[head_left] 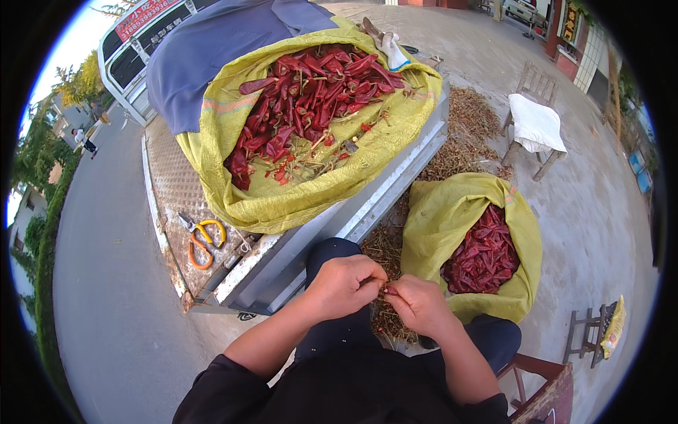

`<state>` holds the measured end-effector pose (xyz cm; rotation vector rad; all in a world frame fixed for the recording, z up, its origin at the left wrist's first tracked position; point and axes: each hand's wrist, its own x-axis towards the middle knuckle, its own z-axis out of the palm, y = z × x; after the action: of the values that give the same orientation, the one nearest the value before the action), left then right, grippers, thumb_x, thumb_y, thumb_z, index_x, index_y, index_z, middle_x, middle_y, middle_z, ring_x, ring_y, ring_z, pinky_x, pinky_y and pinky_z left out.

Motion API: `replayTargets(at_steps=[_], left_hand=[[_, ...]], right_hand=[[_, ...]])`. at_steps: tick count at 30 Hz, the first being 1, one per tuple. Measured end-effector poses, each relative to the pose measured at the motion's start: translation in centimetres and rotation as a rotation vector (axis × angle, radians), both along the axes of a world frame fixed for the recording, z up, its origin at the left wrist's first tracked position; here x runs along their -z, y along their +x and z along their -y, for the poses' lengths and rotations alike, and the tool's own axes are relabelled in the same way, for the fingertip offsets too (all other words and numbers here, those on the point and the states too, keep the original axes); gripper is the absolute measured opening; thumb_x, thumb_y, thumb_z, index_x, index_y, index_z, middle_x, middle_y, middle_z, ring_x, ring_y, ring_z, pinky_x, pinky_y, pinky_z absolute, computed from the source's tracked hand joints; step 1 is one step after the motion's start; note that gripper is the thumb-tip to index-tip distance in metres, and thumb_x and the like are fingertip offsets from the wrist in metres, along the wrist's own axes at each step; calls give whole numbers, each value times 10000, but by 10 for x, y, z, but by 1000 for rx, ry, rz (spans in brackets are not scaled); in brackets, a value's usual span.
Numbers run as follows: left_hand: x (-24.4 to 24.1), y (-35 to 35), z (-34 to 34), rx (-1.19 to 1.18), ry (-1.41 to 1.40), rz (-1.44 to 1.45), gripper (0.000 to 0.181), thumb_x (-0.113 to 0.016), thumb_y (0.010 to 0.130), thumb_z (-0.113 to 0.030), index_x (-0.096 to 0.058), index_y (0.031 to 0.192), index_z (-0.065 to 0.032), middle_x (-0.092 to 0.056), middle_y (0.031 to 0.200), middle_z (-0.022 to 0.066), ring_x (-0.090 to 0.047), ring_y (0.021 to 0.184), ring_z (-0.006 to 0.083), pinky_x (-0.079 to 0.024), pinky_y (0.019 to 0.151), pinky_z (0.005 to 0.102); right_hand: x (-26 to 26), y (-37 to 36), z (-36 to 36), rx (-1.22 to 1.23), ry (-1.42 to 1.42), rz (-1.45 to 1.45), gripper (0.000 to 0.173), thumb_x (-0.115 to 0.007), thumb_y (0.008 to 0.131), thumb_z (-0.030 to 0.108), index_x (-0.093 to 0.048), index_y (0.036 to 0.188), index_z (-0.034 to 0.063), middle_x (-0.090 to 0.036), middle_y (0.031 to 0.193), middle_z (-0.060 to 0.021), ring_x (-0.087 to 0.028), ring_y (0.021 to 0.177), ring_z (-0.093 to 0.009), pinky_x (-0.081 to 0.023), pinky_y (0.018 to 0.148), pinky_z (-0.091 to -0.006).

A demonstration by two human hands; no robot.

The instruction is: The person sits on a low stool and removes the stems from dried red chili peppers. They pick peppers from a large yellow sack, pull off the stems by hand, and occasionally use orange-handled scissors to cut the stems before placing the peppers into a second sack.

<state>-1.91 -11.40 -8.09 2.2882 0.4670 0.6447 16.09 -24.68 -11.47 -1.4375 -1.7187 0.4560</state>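
Note:
My left hand [345, 286] and my right hand [420, 307] meet in front of my lap, thumbs and fingers pinched together. A small piece of a dried red chili pepper [391, 291] shows at my right fingertips; the rest is hidden in the hand. My left fingertips close on its other end, where the stem itself is too small to make out. Ahead, an open yellow-green woven sack [339, 204] holds a heap of dried red chilies [318, 95] with loose stems. By my right knee stands a second woven sack [431, 233], holding more red chilies [484, 254].
Pruning shears [204, 238] lie on the rusty truck bed [172, 169], beside its metal side panel [371, 212]. Stems [466, 119] litter the ground. A blue-grey cloth [212, 53] and a work glove [393, 52] lie by the large sack. A wooden chair [529, 114] bears a white cloth [536, 122].

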Motion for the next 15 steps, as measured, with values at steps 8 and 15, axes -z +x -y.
replayTargets(at_steps=[8, 15], left_hand=[[-61, -27, -168, -651, 508, -95, 257, -677, 907, -122, -698, 1155, -60, -711, 1119, 151, -721, 920, 322, -563, 792, 410], [-46, -24, -231, -791, 485, -383, 263, -661, 922, -201, -665, 1167, -105, -692, 1211, 114, -679, 1057, 335, -542, 906, 469]], right_hand=[[5, -2, 13, 81, -235, -283, 207, -700, 945, 118, -673, 1134, 37, -735, 1002, -151, -732, 900, -298, -573, 786, -369], [28, -4, 10, 94, -116, -473, 114, -637, 928, 10, -613, 1039, 28, -685, 910, -98, -676, 812, -192, -537, 728, -318]])
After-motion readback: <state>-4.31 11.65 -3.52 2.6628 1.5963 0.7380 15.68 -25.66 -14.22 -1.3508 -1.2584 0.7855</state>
